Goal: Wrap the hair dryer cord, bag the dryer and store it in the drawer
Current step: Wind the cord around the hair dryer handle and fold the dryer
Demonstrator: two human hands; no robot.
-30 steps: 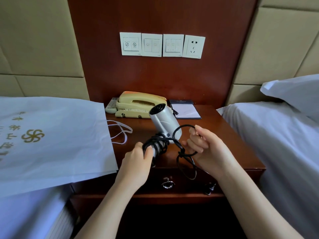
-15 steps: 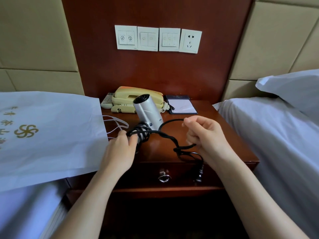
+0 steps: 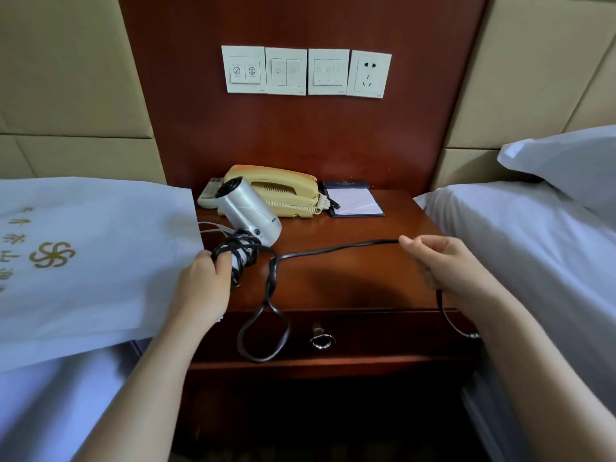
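I get bare desk (image 3: 350,281) from centre to near right. Phone (image 3: 283,191), notepad (image 3: 353,201) and remote (image 3: 208,195) block the far edge. Hair dryer (image 3: 248,215) sticks up at left. Cord (image 3: 333,250) spans the middle, and its loop hangs over the drawer front (image 3: 383,331), just left of the ring pull (image 3: 322,341). Paper bag (image 3: 100,278) overhangs the left edge. Bed (image 3: 533,278) walls the right.

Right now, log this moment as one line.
cord: partly wrapped | left hand: grips hair dryer handle | right hand: pinches cord, stretched out | bag: on bed | drawer: closed
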